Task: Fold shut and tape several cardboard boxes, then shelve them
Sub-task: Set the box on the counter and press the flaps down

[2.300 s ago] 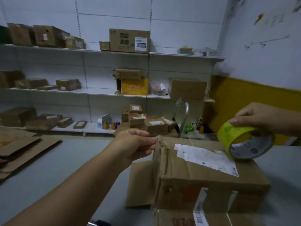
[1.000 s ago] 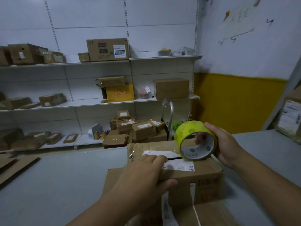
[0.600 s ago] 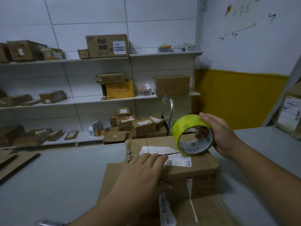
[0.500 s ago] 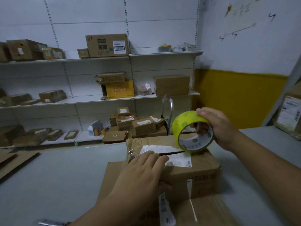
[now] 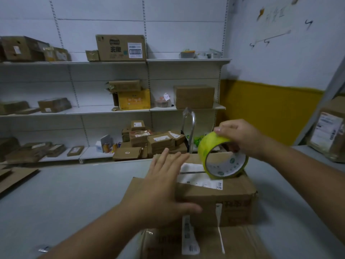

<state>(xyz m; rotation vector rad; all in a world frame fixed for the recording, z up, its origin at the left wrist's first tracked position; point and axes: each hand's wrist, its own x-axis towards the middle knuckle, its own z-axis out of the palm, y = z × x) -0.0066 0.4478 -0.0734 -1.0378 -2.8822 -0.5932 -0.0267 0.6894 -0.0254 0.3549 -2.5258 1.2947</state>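
Note:
A worn cardboard box [image 5: 224, 202] with a white shipping label stands on a flattened carton on the grey table [image 5: 65, 199]. My left hand [image 5: 164, 186] lies flat on the box's top left part, fingers straight, thumb over the front face. My right hand [image 5: 240, 136] grips a yellow-green tape roll [image 5: 222, 157] from above; the roll stands on edge on the right part of the box top, beside the seam between the flaps.
A flattened carton [image 5: 205, 243] lies under the box at the near edge. Flat cardboard [image 5: 13, 176] lies at the table's left. White wall shelves [image 5: 112, 111] hold several boxes. A pile of parcels [image 5: 153, 143] and a metal handle [image 5: 189, 128] stand behind the table. Another box [image 5: 330, 131] stands far right.
My left hand slid forward across the box top, fingers spreading flat. My right hand shifted its grip to the top of the tape roll, which tilted and moved slightly right.

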